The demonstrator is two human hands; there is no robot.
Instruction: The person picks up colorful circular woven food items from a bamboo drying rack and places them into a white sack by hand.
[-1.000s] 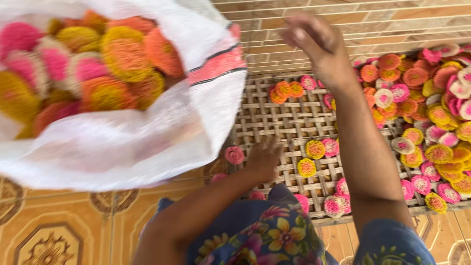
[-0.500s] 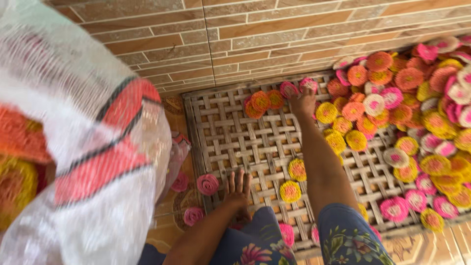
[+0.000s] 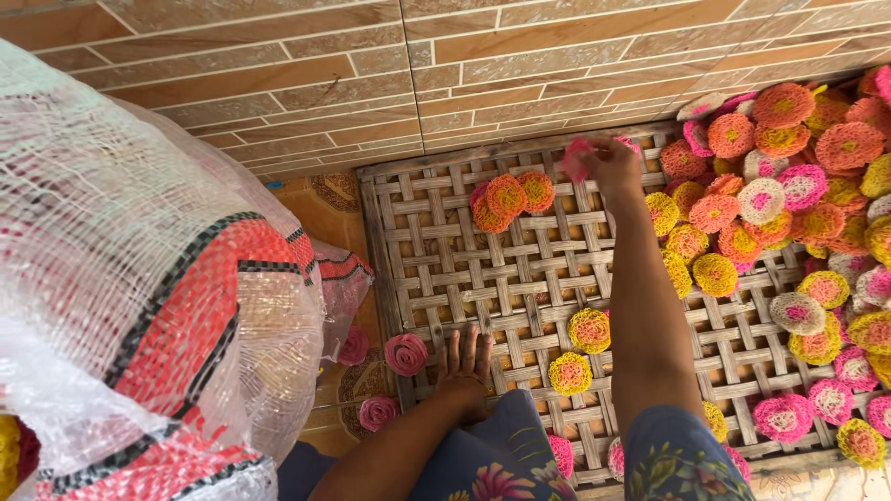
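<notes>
Filling the left of the view, a translucent woven sack [image 3: 139,306] with red and black stripes bulges in front of the tiled floor [image 3: 325,199]. Just right of it, three pink rosette discs [image 3: 406,353] lie on the floor beside the edge of a woven bamboo tray [image 3: 445,250]. The left hand [image 3: 464,360] rests flat on the tray's near edge, fingers spread and gripping nothing. Two yellow discs [image 3: 588,330] sit on the lattice just right of it. The right hand [image 3: 613,167] reaches to the tray's far edge, its fingers pinched on a pink disc [image 3: 577,158]. Farther right, orange, yellow and pink discs [image 3: 789,186] crowd the tray in overlapping rows.
</notes>
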